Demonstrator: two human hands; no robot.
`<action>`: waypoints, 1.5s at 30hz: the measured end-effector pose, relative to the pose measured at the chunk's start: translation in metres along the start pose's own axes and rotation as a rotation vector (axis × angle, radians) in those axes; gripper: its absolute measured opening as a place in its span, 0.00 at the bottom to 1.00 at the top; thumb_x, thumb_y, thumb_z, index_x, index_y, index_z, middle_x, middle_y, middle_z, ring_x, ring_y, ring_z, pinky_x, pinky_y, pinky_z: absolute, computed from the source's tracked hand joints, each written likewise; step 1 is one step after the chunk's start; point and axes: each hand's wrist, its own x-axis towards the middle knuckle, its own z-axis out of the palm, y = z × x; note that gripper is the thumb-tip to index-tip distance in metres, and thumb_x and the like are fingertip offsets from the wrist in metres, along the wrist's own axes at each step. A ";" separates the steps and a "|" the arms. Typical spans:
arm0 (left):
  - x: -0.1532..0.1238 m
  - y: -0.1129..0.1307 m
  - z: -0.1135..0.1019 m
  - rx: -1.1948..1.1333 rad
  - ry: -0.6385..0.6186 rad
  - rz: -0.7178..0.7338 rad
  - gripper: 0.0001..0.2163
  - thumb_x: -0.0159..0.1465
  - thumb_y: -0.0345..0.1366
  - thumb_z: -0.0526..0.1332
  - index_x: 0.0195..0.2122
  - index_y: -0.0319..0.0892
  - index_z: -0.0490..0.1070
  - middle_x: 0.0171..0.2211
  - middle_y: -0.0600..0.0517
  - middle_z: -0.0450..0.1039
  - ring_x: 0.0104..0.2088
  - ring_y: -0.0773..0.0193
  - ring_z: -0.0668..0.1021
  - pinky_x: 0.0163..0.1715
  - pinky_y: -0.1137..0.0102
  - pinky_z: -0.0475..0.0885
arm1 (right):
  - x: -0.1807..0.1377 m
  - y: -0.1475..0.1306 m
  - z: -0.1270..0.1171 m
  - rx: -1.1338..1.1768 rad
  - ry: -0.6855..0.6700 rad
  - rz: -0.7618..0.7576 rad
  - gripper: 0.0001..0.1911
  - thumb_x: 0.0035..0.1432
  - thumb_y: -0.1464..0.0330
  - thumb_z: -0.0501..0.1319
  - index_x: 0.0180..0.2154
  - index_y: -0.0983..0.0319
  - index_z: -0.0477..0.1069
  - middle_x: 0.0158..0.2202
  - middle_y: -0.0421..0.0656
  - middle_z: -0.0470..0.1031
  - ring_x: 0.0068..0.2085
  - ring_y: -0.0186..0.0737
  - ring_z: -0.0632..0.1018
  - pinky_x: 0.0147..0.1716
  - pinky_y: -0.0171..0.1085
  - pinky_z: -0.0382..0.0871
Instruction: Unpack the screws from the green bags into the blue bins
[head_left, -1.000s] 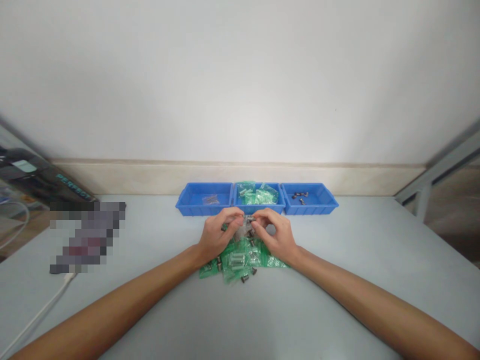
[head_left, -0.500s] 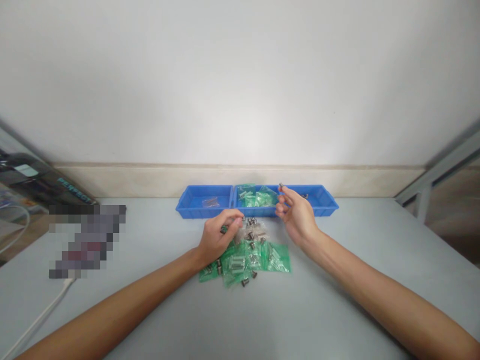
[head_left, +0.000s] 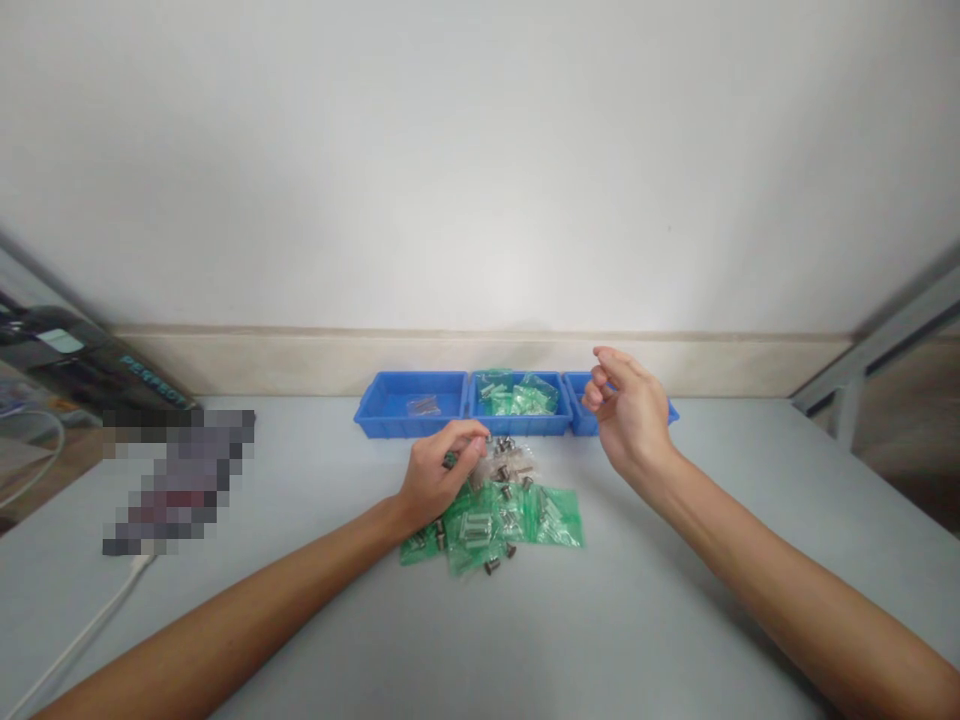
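Right hand (head_left: 634, 415) raised right of the middle blue tray (head_left: 521, 426), fingers curled; left hand (head_left: 441, 466) before it, nearly pinched; I can't tell if either grips anything. Green packets (head_left: 477, 540) lie before the tray; far to its left, a dark box (head_left: 90, 372) reads "PERFECT".

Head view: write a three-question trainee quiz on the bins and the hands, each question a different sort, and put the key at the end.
1. Multiple choice. Which bin in the row of blue bins shows green packets inside?
A) left
B) middle
C) right

2. True or false. The right hand blocks part of the right bin from the camera.

3. Fill in the missing word. The hand at the heap of packets and metal parts is the ____ hand.

Key
1: B, the middle bin
2: True
3: left, as in left hand
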 end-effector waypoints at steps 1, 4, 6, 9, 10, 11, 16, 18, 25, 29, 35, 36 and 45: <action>0.000 0.000 0.000 0.001 -0.002 -0.001 0.06 0.66 0.34 0.55 0.39 0.40 0.70 0.26 0.55 0.76 0.17 0.74 0.73 0.22 0.78 0.69 | -0.001 -0.001 0.000 -0.094 -0.071 -0.039 0.07 0.49 0.66 0.65 0.31 0.62 0.70 0.17 0.31 0.62 0.16 0.27 0.64 0.15 0.29 0.55; 0.001 0.001 0.000 0.007 -0.001 -0.016 0.06 0.67 0.35 0.54 0.39 0.41 0.70 0.25 0.55 0.76 0.18 0.73 0.74 0.23 0.78 0.69 | -0.004 0.003 -0.001 -0.543 -0.436 -0.204 0.03 0.52 0.70 0.62 0.28 0.62 0.73 0.16 0.33 0.65 0.18 0.30 0.65 0.19 0.31 0.57; 0.001 0.001 0.000 0.010 0.001 -0.031 0.07 0.67 0.36 0.55 0.39 0.41 0.70 0.26 0.55 0.76 0.19 0.73 0.74 0.22 0.78 0.69 | -0.007 0.012 -0.003 -0.904 -0.684 -0.330 0.05 0.52 0.75 0.62 0.28 0.62 0.75 0.17 0.35 0.68 0.19 0.30 0.66 0.21 0.32 0.57; 0.000 0.000 0.000 0.009 -0.003 -0.032 0.07 0.67 0.36 0.55 0.39 0.41 0.70 0.26 0.54 0.76 0.19 0.73 0.74 0.22 0.78 0.69 | -0.011 0.027 -0.006 -1.308 -0.890 -0.438 0.11 0.50 0.80 0.60 0.32 0.61 0.78 0.20 0.38 0.74 0.22 0.34 0.70 0.24 0.33 0.58; 0.000 0.000 0.000 0.006 -0.002 -0.029 0.07 0.67 0.36 0.54 0.39 0.41 0.70 0.26 0.54 0.76 0.19 0.73 0.74 0.22 0.78 0.69 | -0.012 0.032 -0.008 -1.381 -0.919 -0.458 0.13 0.50 0.80 0.60 0.34 0.61 0.79 0.23 0.40 0.76 0.24 0.36 0.73 0.25 0.33 0.59; 0.000 0.000 0.000 0.004 0.000 -0.026 0.07 0.67 0.36 0.54 0.39 0.41 0.70 0.26 0.54 0.76 0.19 0.73 0.74 0.22 0.78 0.69 | -0.013 0.036 -0.009 -1.422 -0.938 -0.478 0.14 0.51 0.80 0.59 0.37 0.61 0.79 0.26 0.42 0.78 0.27 0.38 0.75 0.26 0.34 0.61; -0.001 -0.002 0.000 0.008 -0.005 -0.018 0.07 0.67 0.35 0.54 0.39 0.41 0.70 0.26 0.54 0.76 0.19 0.73 0.74 0.21 0.78 0.68 | -0.018 0.046 -0.009 -1.440 -1.016 -0.517 0.13 0.58 0.77 0.58 0.41 0.60 0.77 0.35 0.45 0.81 0.34 0.41 0.79 0.31 0.34 0.64; -0.001 -0.002 0.000 0.008 -0.005 -0.013 0.06 0.67 0.34 0.54 0.39 0.41 0.70 0.26 0.55 0.76 0.19 0.73 0.74 0.21 0.79 0.68 | -0.021 0.048 -0.007 -1.489 -0.993 -0.514 0.10 0.60 0.75 0.57 0.39 0.62 0.76 0.33 0.46 0.81 0.33 0.42 0.79 0.30 0.34 0.62; 0.000 -0.001 0.000 0.013 -0.007 -0.004 0.05 0.67 0.33 0.55 0.39 0.41 0.70 0.26 0.55 0.75 0.19 0.73 0.74 0.22 0.78 0.68 | -0.025 0.054 -0.006 -1.563 -0.930 -0.491 0.08 0.62 0.74 0.57 0.36 0.62 0.75 0.33 0.46 0.80 0.33 0.43 0.79 0.29 0.35 0.58; -0.001 -0.001 -0.001 0.013 -0.008 -0.001 0.06 0.66 0.33 0.55 0.39 0.41 0.70 0.25 0.55 0.75 0.19 0.73 0.73 0.22 0.79 0.68 | -0.026 0.056 -0.006 -1.564 -0.911 -0.455 0.08 0.62 0.73 0.56 0.38 0.63 0.75 0.33 0.46 0.80 0.33 0.42 0.78 0.30 0.35 0.58; -0.001 -0.001 -0.001 0.016 -0.010 -0.024 0.06 0.66 0.33 0.55 0.38 0.41 0.70 0.25 0.56 0.75 0.19 0.73 0.74 0.23 0.78 0.69 | -0.023 0.047 -0.003 -1.561 -0.852 -0.391 0.09 0.62 0.73 0.55 0.38 0.64 0.74 0.31 0.44 0.78 0.33 0.39 0.76 0.31 0.34 0.58; -0.001 0.000 -0.001 0.018 -0.010 -0.026 0.06 0.66 0.33 0.55 0.38 0.41 0.70 0.25 0.55 0.76 0.19 0.73 0.74 0.23 0.78 0.69 | -0.022 0.044 -0.003 -1.559 -0.835 -0.385 0.09 0.62 0.73 0.55 0.38 0.64 0.74 0.31 0.44 0.78 0.33 0.39 0.76 0.31 0.34 0.58; 0.000 -0.001 -0.001 0.011 0.002 0.004 0.05 0.66 0.32 0.55 0.38 0.41 0.71 0.24 0.56 0.75 0.18 0.74 0.73 0.22 0.79 0.69 | -0.017 0.033 -0.002 -1.627 -0.886 -0.375 0.11 0.59 0.73 0.55 0.36 0.62 0.76 0.29 0.43 0.78 0.30 0.39 0.75 0.28 0.34 0.56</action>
